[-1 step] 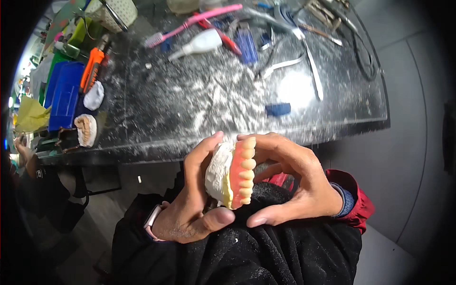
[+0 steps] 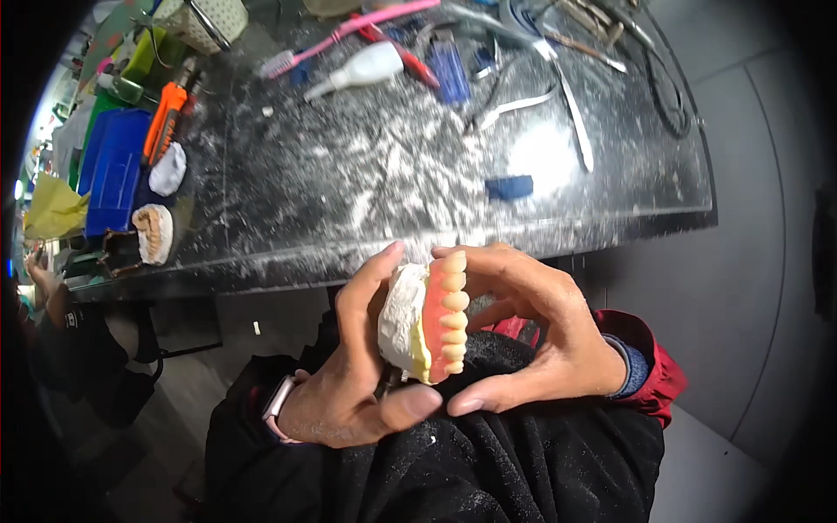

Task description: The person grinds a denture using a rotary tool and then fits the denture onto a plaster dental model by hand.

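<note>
A dental model (image 2: 403, 322) with a rough white plaster base stands on edge between my hands, above my dark-clothed lap. On its right side sits a pink denture base (image 2: 436, 318) with a row of cream teeth (image 2: 454, 301); a thin yellow layer shows at its lower edge. My left hand (image 2: 353, 366) curls round the plaster side, thumb below the model. My right hand (image 2: 554, 336) curves about the teeth side. Its index fingertip touches the far end of the denture, and its thumb is apart from the model. Fingers behind the model are partly hidden.
The bench (image 2: 288, 200) is dusted with white powder. On it lie a pink toothbrush (image 2: 349, 37), a white squeeze bottle (image 2: 362, 70), a metal instrument (image 2: 571, 113), a blue block (image 2: 509, 187), an orange-handled cutter (image 2: 166, 118), a blue box (image 2: 118, 170) and another plaster model (image 2: 154, 234).
The bench things sit slightly higher and further left in view. My two thumbs are a little closer together, and the dental model has barely turned.
</note>
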A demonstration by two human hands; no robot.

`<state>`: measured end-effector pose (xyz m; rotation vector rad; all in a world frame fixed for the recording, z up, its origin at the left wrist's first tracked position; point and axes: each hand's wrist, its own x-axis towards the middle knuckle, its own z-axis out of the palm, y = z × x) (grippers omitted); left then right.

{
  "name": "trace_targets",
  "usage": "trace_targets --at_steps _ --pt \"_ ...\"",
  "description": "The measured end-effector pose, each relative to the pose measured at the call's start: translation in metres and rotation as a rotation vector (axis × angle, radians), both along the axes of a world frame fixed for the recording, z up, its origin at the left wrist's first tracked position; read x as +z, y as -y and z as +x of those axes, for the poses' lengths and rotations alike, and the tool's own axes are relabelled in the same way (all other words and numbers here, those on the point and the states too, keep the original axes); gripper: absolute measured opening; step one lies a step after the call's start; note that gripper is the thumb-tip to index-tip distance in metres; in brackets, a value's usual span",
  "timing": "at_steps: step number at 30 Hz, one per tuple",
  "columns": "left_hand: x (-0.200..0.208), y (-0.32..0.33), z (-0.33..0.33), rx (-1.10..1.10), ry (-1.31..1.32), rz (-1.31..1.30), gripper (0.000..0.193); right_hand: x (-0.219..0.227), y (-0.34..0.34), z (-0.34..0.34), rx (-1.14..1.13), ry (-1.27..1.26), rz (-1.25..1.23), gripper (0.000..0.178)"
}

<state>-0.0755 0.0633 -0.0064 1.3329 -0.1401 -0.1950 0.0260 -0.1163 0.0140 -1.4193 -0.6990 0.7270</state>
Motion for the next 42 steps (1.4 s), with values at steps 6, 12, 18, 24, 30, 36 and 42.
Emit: trace_targets --at_steps 6,12,18,24,30,36,42 --pt "-0.023 0.006 -0.046 -0.117 0.119 0.343 0.093 -0.022 0.017 -0.047 -0.026 0.057 -0.041 0.065" --pt "-0.026 0.016 -0.072 -0.031 0.184 0.496 0.076 -0.03 0.028 -0.103 -0.04 0.059 -0.157 0.058" --pt "-0.03 0.019 -0.083 -0.012 0.21 0.504 0.063 -0.028 0.035 -0.117 0.011 0.052 -0.198 0.061" --pt "-0.033 0.018 -0.077 0.014 0.29 0.561 0.064 -0.028 0.036 -0.111 0.037 0.093 -0.185 0.063" --pt "-0.037 0.019 -0.072 -0.049 0.299 0.503 0.064 -0.034 0.04 -0.108 0.037 0.126 -0.141 0.062" --pt "-0.039 0.024 -0.072 -0.09 0.299 0.463 0.064 -0.037 0.046 -0.113 0.022 0.133 -0.108 0.061" --pt "-0.043 0.027 -0.074 -0.096 0.271 0.415 0.06 -0.041 0.051 -0.116 0.009 0.115 -0.098 0.06"
